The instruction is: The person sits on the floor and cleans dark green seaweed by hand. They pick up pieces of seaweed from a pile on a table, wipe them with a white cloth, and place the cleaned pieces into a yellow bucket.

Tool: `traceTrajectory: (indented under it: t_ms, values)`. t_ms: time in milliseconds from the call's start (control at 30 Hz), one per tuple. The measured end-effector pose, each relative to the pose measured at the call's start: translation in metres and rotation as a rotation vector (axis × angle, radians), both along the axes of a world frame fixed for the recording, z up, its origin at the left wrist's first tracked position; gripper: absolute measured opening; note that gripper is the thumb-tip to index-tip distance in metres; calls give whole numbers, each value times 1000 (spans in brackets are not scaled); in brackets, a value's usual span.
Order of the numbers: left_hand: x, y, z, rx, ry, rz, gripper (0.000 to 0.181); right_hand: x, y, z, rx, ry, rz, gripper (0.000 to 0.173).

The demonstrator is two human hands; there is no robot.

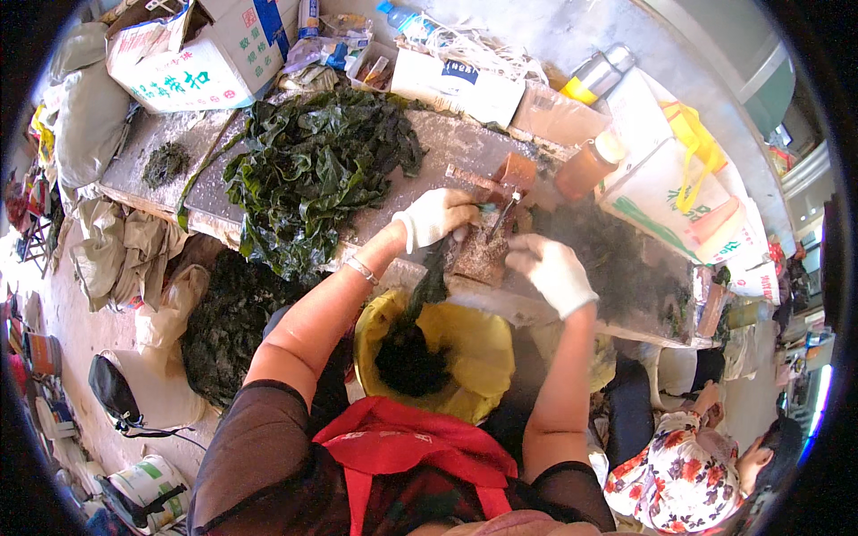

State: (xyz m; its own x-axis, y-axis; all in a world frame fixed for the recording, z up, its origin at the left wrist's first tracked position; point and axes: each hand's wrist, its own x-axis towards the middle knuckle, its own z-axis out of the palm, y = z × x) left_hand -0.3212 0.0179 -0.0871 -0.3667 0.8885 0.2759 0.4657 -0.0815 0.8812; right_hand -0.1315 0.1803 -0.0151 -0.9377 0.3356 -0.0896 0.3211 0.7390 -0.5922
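Observation:
My left hand [439, 218], in a white glove, is at the left side of a small, worn block-like fixture [479, 258] with a thin metal piece [503, 218] standing on it. A dark green strip of seaweed [429, 285] hangs from beside that hand into a yellow-lined bucket [479, 355]; its upper end is partly hidden, so the hold is unclear. My right hand [546, 271], also white-gloved, is just right of the fixture, fingers bent; whether it holds anything cannot be told. A large heap of seaweed [322, 167] lies on the bench to the left.
Along the bench's [221, 194] far edge stand cardboard boxes [194, 60], a steel flask [596, 74] and a jar of reddish-brown contents [590, 164]. More dark seaweed [234, 321] is piled below at left. A person in a floral top [684, 469] sits at lower right.

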Motion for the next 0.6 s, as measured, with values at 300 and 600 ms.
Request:
traceTrajectory:
  t_ms: [300, 600]
  values:
    - [42, -19, 54, -391, -567, -440, 38, 49, 1, 49, 62, 451, -324, 15]
    - [63, -16, 67, -395, -96, -631, 29, 40, -10, 34, -362, 339, 96, 78]
